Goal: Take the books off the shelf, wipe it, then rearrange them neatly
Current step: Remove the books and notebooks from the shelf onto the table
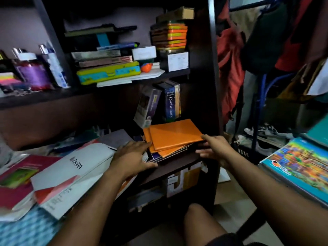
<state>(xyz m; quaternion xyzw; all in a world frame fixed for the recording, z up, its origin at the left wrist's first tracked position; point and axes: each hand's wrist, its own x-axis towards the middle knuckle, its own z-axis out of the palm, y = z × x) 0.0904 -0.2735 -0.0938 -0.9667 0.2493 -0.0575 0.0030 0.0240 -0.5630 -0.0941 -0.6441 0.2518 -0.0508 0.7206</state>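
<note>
stack of orange books (174, 134) lying flat at front edge of shelf (179, 163), long axis slanting left-front to right-back, flanked by left hand (134, 155) pressing open-fingered on near-left corner and right hand (213, 148) gripping right edge, both equally near.

Stack of flat books (170, 139) lies on the middle shelf board (179, 163), toward its right end. Left hand (132, 153) touches the stack's left edge; right hand (213, 148) sits at its right front corner. Behind the stack, a dictionary (169, 102) stands upright; a boxed book (147, 106) leans just left of it. Upper shelf (124, 80) above: pencil case (108, 74) at front, books piled on it; second pile (170, 35) to the right. White box (74, 173) lies left of the hands. Puzzle box (298, 164) lies far right.
</note>
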